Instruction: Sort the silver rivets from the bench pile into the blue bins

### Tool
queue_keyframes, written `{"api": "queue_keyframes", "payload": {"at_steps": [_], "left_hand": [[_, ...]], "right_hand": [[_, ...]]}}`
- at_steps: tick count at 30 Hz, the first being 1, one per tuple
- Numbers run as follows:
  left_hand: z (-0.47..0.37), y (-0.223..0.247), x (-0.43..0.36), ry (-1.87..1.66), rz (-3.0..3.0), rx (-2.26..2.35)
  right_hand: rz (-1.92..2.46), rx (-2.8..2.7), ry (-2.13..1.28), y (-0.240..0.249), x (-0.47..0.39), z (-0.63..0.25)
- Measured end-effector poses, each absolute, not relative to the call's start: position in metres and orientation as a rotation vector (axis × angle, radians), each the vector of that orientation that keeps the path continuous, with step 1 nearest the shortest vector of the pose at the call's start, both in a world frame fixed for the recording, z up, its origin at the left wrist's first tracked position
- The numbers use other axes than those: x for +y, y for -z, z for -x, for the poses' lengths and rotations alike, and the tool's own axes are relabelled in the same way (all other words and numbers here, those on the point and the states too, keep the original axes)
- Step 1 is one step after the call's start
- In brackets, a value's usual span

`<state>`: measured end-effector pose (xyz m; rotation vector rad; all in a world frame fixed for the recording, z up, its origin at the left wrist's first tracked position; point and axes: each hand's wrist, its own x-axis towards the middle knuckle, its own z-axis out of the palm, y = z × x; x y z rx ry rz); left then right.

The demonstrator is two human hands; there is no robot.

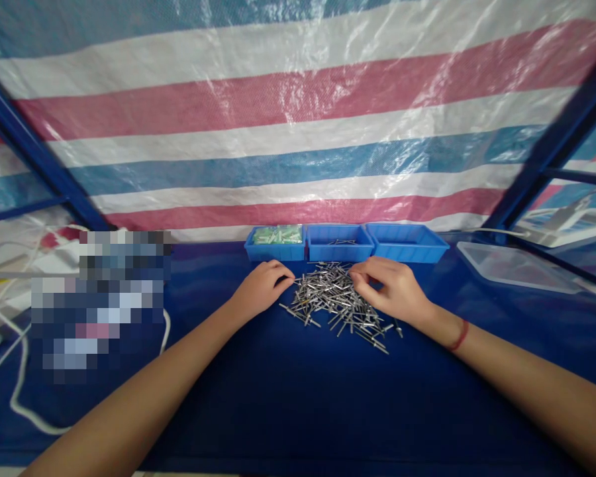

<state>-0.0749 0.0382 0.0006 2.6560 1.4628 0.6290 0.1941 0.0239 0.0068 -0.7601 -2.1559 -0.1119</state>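
Observation:
A loose pile of silver blind rivets point(330, 291) lies on the blue tabletop between my hands. At the pile's left edge, my left hand point(263, 288) has thumb and forefinger pinched on a blind rivet, whose thin shank shows at the fingertips. My right hand point(390, 286) is at the pile's upper right, with its fingers curled and the tips pressed together. What those right fingertips hold, if anything, is too small to tell. A few rivets stick out toward the front and right of the pile.
Behind the pile stand three blue bins: the left bin point(275, 254) with green-and-white pieces, the middle bin point(340, 253) with a few rivets, and the right bin point(410, 254). A clear plastic lid point(516, 268) lies right. White cables point(22, 391) and blurred items are left.

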Motion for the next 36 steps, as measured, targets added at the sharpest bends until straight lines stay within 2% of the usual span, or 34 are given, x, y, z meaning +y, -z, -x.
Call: {"api": "queue_keyframes", "payload": {"at_steps": [3, 6, 9, 14, 21, 36], "left_hand": [[0.075, -0.009, 0.033, -0.630, -2.668, 1.524], [0.066, -0.019, 0.024, -0.861, -2.588, 1.575], [0.043, -0.024, 0.011, -1.062, -2.389, 1.421], [0.006, -0.019, -0.008, -1.188, -2.239, 1.180], [0.005, -0.007, -0.020, -1.342, -2.224, 1.174], [0.005, -0.005, -0.022, -1.286, -2.236, 1.165]], "right_hand": [[0.735, -2.160, 0.019, -0.008, 0.017, -0.186], [0.764, -2.180, -0.112, -0.008, 0.009, -0.179], [0.842, -2.095, -0.270, -0.008, 0.003, -0.173], [0.882, -1.944, -0.491, -0.009, -0.003, -0.169], [0.819, -1.931, -0.521, -0.014, -0.011, -0.169], [0.876, -1.844, -0.543, -0.016, -0.017, -0.168]]}}
